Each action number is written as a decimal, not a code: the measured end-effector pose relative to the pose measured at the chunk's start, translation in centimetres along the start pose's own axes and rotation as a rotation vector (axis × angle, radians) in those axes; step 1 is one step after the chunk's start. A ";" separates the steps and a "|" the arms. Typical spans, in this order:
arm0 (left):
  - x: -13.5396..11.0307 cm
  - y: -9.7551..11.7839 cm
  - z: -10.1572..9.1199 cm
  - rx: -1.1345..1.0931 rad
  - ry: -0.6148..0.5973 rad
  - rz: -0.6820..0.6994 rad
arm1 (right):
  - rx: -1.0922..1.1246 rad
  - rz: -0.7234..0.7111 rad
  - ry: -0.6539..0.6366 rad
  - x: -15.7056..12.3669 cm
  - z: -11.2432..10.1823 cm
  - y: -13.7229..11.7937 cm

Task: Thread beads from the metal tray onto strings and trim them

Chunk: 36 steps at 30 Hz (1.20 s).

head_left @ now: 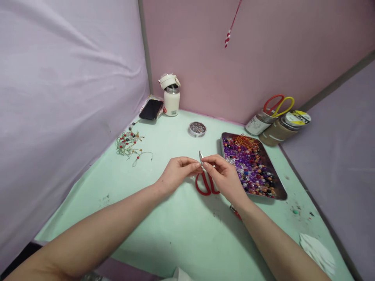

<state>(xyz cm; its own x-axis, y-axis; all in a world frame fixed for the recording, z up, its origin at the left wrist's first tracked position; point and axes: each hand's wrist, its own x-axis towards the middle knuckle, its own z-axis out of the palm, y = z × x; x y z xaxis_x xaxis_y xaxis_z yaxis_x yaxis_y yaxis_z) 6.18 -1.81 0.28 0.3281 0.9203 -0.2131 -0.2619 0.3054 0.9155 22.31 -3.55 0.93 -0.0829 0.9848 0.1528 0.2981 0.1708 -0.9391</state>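
Two hands pinch something tiny together above one pair of red-handled scissors [206, 180] on the green bench [164, 226].
Left hand [175, 173] and right hand [224, 175] meet fingertip to fingertip, grips closed; one bead tray [281, 187] sits just right.

Soft, even overhead light; faint shadows under both forearms on the worktop [175, 234]. Sharp centre, wide-angle bending at the edges.
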 end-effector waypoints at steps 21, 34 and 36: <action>0.0 -0.7 0.2 0.100 0.032 0.006 | 0.147 0.190 0.056 0.0 0.6 0.2; -0.1 -0.3 0.4 0.159 0.090 -0.054 | -0.266 0.011 0.268 2.9 -7.1 0.4; -0.1 -0.4 0.5 0.149 0.075 -0.080 | -0.513 -0.023 0.279 3.6 -9.8 1.3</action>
<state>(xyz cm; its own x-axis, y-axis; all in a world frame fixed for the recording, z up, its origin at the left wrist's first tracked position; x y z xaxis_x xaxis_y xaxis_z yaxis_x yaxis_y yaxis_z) 6.65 -2.17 0.14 0.2727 0.9119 -0.3066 -0.0987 0.3436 0.9339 31.68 0.52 3.22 0.1380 0.9399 0.3123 0.7272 0.1179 -0.6762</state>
